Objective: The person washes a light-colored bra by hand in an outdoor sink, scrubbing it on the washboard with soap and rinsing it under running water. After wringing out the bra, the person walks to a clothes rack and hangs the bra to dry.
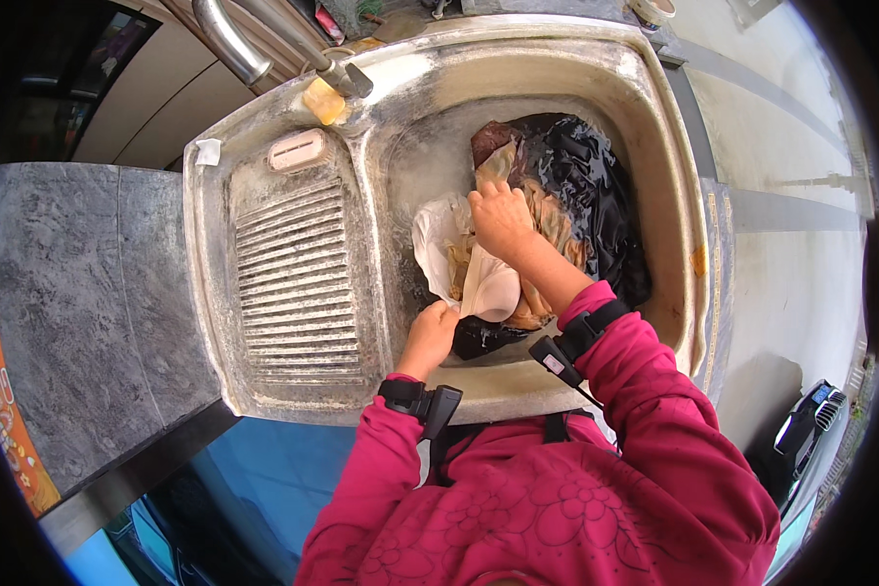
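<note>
A pale bra (492, 287) with moulded cups is stretched between my hands over the basin of a stone laundry sink (439, 401). My left hand (431, 337) pinches its lower left edge near the basin's front. Farther back and to the right, my right hand (499, 218) is closed on light fabric at the top of the bra. Wet tan cloth (548, 212) lies beneath and beside my right wrist. Black cloth (593, 183) lies in the water on the right, with a dark red piece (492, 141) at its back left. My fingertips are partly hidden.
Left of the basin is a ribbed washboard (300, 286) with a soap dish (298, 150) behind it. A yellow soap bar (324, 101) sits on the back rim beside a metal faucet (344, 77). A grey stone counter (80, 293) adjoins the sink at left.
</note>
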Demonstrator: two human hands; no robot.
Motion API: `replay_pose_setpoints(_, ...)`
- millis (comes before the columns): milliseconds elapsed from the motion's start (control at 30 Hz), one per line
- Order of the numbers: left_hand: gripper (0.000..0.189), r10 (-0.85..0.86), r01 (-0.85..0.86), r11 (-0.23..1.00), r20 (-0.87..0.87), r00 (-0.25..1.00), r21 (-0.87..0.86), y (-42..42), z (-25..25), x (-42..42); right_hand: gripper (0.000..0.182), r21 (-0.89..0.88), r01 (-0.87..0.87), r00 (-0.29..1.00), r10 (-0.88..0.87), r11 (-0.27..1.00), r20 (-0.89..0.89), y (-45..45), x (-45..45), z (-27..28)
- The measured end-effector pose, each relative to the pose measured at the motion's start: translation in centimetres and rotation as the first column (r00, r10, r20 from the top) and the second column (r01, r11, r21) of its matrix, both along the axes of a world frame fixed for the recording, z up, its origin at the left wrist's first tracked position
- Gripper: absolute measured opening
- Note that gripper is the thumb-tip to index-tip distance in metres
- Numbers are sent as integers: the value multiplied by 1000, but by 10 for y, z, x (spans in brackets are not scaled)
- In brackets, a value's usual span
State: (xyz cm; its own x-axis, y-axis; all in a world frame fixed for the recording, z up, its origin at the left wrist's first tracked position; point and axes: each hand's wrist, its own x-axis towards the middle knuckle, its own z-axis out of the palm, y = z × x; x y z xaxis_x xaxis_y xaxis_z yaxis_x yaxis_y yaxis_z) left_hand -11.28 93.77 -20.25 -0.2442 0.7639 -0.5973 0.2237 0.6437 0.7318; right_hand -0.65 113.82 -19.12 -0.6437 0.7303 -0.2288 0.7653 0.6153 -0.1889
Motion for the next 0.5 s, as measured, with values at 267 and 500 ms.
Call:
replay_pose_setpoints(267,26,55,-77,991,190,980,109,-28,66,-12,63,-104,-270,958,277,957,67,-113,-10,-47)
replay_pose_setpoints(500,16,244,-216,915,-43,969,340,-62,96,-53,36,-168,-104,985,77,980,-157,-66,26,-69)
